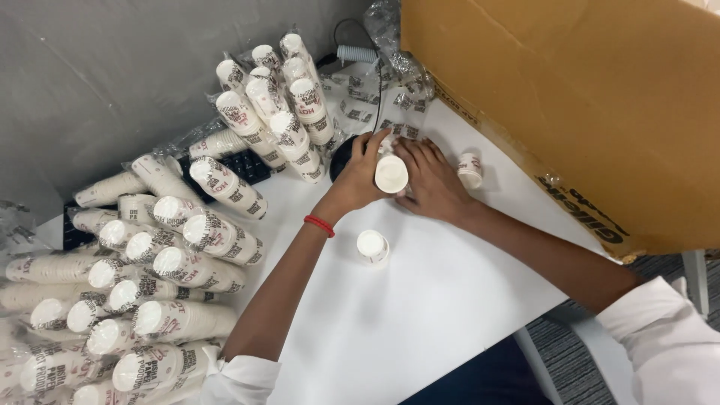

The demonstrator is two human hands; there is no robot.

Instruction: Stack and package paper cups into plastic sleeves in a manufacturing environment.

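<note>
Where the two hands meet near the far side of the white table (420, 315), a short stack of paper cups (391, 172) lies on its side, its white base turned toward the camera.

Left hand (358, 174): fingers curled round the left side of the stack, thumb across the top; a red band (319, 225) sits on the wrist.

Right hand (431, 180): fingers (417, 154) laid close together along the right side of the stack, palm down, touching it. How firmly either hand presses is hard to judge from above.

Single cup (373, 245): upside down on the table, just near side of the hands, apart from them.

Second single cup (470, 169): beside the right hand, close to the cardboard box (570, 97).

Cardboard box: large, brown, standing along the right edge of the table.

Sleeved cup stacks (281, 112): a cluster in clear plastic wrap, leaning at the far left of the hands.

Further cup stacks (150, 277): many, lying on their sides, heaped along the left of the table.

Loose clear wrapping (390, 37): crumpled at the far edge by the box.
</note>
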